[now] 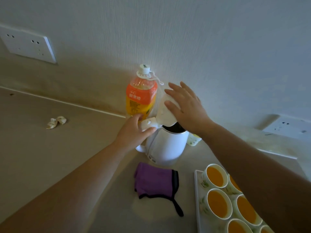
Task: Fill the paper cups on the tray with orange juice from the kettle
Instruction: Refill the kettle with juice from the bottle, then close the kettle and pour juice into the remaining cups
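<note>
A white kettle stands on the counter by the wall, its lid raised and its dark inside showing. My left hand grips the top of the kettle's handle, thumb by the lid button. My right hand lies flat with straight fingers on the raised lid. At the lower right a white tray holds several paper cups full of orange juice; my right forearm covers part of them.
An orange juice bottle with a white cap stands behind the kettle. A folded purple cloth lies in front of it. A crumpled tissue lies at the left. Another cup stands behind the kettle. Wall sockets are mounted left and right.
</note>
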